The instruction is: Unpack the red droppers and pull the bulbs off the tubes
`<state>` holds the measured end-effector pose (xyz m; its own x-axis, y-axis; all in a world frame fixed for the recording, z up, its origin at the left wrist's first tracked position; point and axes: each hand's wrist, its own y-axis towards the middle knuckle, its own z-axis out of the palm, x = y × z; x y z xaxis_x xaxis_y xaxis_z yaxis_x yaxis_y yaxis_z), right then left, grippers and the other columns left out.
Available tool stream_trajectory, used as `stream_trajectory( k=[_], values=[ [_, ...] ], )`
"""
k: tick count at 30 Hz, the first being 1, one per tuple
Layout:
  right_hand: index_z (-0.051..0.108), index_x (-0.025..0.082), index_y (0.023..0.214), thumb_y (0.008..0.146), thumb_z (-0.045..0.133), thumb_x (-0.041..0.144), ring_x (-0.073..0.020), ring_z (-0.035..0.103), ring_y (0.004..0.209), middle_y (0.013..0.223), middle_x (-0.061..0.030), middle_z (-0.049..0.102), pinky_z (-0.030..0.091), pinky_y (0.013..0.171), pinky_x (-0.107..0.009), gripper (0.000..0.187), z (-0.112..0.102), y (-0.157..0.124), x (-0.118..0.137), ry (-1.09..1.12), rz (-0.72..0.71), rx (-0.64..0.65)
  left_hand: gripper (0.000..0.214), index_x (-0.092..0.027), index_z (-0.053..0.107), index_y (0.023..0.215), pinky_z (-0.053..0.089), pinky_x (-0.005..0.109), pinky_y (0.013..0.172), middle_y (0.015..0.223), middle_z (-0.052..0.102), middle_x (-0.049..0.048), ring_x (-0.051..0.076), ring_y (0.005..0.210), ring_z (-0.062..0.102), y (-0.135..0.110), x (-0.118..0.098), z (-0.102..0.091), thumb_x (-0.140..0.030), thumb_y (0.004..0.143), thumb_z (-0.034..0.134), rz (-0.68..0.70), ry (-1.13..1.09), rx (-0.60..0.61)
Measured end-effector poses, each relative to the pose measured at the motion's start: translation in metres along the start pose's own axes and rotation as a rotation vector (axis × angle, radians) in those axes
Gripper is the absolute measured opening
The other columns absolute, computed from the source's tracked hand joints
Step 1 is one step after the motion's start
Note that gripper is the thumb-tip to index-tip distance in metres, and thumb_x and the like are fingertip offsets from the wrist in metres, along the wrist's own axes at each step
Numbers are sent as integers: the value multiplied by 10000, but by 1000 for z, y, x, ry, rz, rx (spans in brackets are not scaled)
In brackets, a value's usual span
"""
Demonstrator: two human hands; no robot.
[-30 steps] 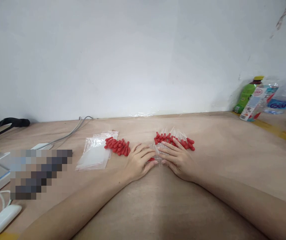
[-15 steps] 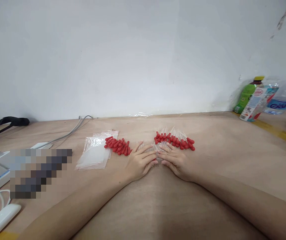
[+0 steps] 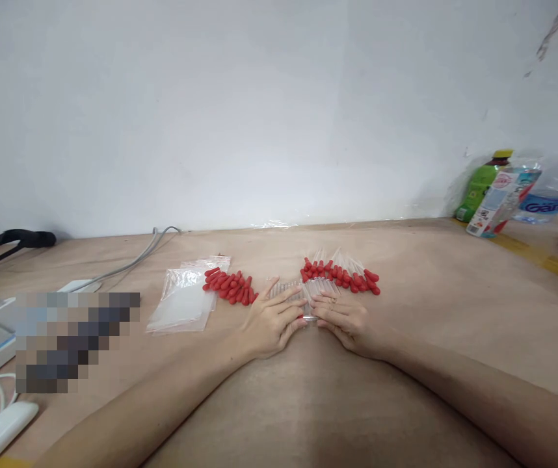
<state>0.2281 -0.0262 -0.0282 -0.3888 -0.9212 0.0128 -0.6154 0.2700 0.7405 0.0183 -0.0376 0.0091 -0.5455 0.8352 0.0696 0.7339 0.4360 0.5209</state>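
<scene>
My left hand [image 3: 274, 322] and my right hand [image 3: 340, 317] meet at the middle of the wooden table [image 3: 430, 312], fingertips pinched on a small clear bag of glass droppers [image 3: 303, 296] with red bulbs. The bag lies flat between the hands. Just beyond the right hand lies a row of loose droppers with red bulbs [image 3: 342, 274]. A pile of red rubber bulbs [image 3: 230, 286] sits beyond the left hand. Empty clear zip bags [image 3: 186, 300] lie further left.
Drink bottles [image 3: 503, 188] stand at the far right by the white wall. A grey cable [image 3: 132, 260] and white devices [image 3: 0, 432] occupy the left side, with a black object [image 3: 10, 240] at the far left edge.
Both hands have drawn slightly back toward me, and the right hand's fingers have curled in more; the bag of droppers now shows more beyond the fingertips.
</scene>
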Motion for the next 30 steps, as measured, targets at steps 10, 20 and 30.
stream_trajectory(
  k=[10,20,30],
  values=[
    [508,246,1193,834,472,119,-181,562,1032,1070,-53,623,464,900,-371,383,-27,-14,-20,-18,192,-198,198,-196,615,932,343,461,962,1031,659,32,223,1068,532,-19,22,-16,-215,881,425,-142,45,-53],
    [592,192,1063,826,468,196,-126,548,671,700,-6,624,324,794,-317,267,-21,-3,-10,-348,414,-174,231,-202,616,991,478,306,690,911,475,65,158,804,537,-9,64,-26,-260,867,430,-484,-38,-405],
    [612,200,742,768,507,208,-120,577,620,643,23,651,279,782,-321,108,-23,-5,-12,-417,542,-204,408,-184,504,1010,440,249,543,764,584,6,135,611,542,-37,137,-65,-432,694,576,-956,-123,-250]
  ],
)
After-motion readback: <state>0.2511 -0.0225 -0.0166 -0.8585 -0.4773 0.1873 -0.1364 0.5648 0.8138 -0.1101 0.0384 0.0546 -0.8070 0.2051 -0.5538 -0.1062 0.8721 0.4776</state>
